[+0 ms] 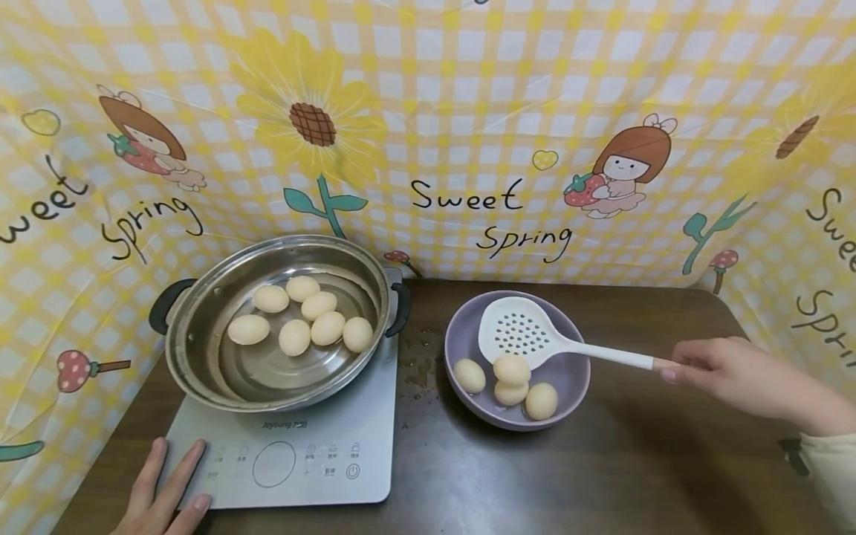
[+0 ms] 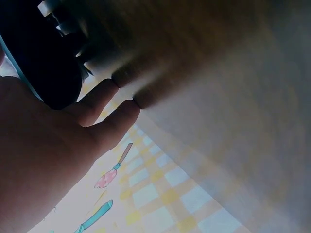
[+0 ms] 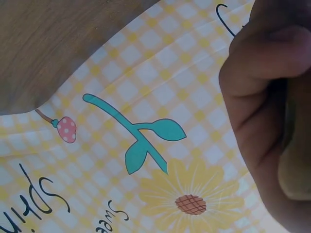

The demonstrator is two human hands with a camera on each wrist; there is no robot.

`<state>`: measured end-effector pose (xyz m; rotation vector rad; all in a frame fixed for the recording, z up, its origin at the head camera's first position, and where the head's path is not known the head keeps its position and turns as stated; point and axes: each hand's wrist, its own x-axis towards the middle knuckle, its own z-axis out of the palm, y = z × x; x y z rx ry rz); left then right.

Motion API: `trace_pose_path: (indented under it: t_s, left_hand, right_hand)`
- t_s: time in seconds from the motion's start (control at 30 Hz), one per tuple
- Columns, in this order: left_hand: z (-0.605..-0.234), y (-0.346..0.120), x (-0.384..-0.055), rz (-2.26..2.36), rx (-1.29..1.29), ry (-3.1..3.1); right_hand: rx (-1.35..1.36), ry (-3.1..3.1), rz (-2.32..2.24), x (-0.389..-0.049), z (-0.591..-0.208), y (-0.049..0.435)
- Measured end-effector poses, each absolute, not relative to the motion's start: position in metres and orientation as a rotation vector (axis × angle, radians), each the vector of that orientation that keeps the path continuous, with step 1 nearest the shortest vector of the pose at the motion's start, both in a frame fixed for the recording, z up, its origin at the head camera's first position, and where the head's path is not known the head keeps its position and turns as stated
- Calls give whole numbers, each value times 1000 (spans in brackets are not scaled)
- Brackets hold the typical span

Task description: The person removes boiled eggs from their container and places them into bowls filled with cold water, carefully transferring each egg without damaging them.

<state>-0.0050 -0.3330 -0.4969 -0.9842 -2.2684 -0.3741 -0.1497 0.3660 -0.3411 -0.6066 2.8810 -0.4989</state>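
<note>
My right hand (image 1: pixel 742 379) grips the end of the handle of a white slotted skimmer (image 1: pixel 551 343). The perforated head tilts inside a purple bowl (image 1: pixel 583 364), above several eggs. One egg (image 1: pixel 511 368) sits at the head's lower edge, stacked over another egg (image 1: pixel 510 394); others lie to either side. Fingers of my left hand (image 1: pixel 160 494) rest spread and fairly straight at the front left corner of an induction cooker (image 1: pixel 227 487). The left wrist view shows this hand (image 2: pixel 53 145) dark, beside the cooker's black underside.
On the cooker stands a steel pot (image 1: pixel 194 349) with two black handles, holding water and several eggs (image 1: pixel 294 338). Wet drops (image 1: pixel 421 371) mark the brown table (image 1: pixel 642 446) between cooker and bowl. A yellow checked cloth (image 1: pixel 428 126) lines the back and sides.
</note>
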Motion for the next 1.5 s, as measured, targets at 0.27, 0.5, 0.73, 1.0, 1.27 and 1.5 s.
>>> trace_pose_path:
  t_s: [0.27,0.5,0.73,1.0,1.27,1.5]
  left_hand:
    - [-497,-334,-4,-366,-977,-2285]
    - [-498,-336,-6,-359,-988,-2291]
    - [-499,-337,-7,-362,-1001,-2284]
    - [-499,-336,-6,-360,-993,-2275]
    - [-498,-338,-7,-352,-995,-2289]
    - [-503,-338,-9,-371,-1019,-2248]
  right_hand:
    - [-636,3030,-489,-149,-342,367]
    - [-606,3087,-508,-147,-335,366]
    - [-558,3125,-482,-148,-330,364]
    - [-617,3054,-556,-151,-326,348]
    - [-797,2967,-737,-159,-315,302]
    - [-938,2946,-799,-172,-305,244]
